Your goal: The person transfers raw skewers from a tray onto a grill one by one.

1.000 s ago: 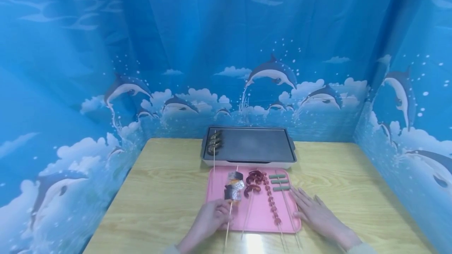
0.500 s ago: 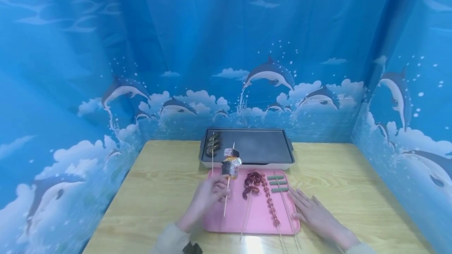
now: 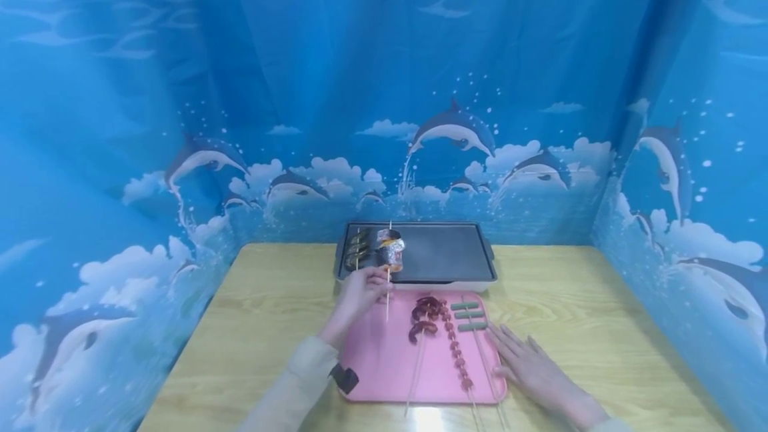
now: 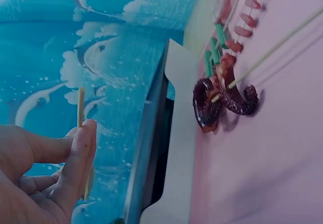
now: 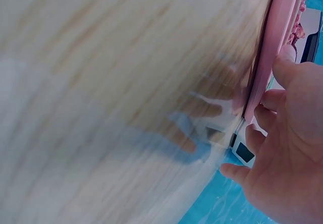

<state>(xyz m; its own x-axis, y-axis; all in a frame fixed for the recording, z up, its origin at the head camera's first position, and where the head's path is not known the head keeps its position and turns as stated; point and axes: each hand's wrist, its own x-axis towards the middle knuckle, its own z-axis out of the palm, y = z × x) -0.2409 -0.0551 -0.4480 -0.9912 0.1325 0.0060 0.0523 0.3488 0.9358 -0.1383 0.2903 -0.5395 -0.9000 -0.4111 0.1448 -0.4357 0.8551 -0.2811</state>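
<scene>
My left hand (image 3: 362,295) pinches the wooden stick of a skewer threaded with silver-and-black fish chunks (image 3: 391,257). Those chunks overlap the left part of the dark griddle (image 3: 447,252), just right of a skewer of dark shrimp (image 3: 357,245) lying there. In the left wrist view, thumb and fingers meet on the stick (image 4: 81,105); the chunks are hidden. My right hand (image 3: 534,367) lies at the right edge of the pink tray (image 3: 375,369), its fingers extended. In the right wrist view, that hand (image 5: 292,133) has its fingertips right at the tray's rim (image 5: 272,47).
On the tray lie a skewer of dark red curled tentacles (image 3: 423,330), a skewer of small reddish pieces (image 3: 457,355) and one with green sticks (image 3: 471,316). Their stick ends overhang the front edge onto the wooden table (image 3: 558,299). A dolphin-print curtain (image 3: 336,85) surrounds the table.
My left hand has lifted the fish skewer off the tray and carried it forward over the griddle, beside the shrimp. My right hand has stayed at the tray's edge.
</scene>
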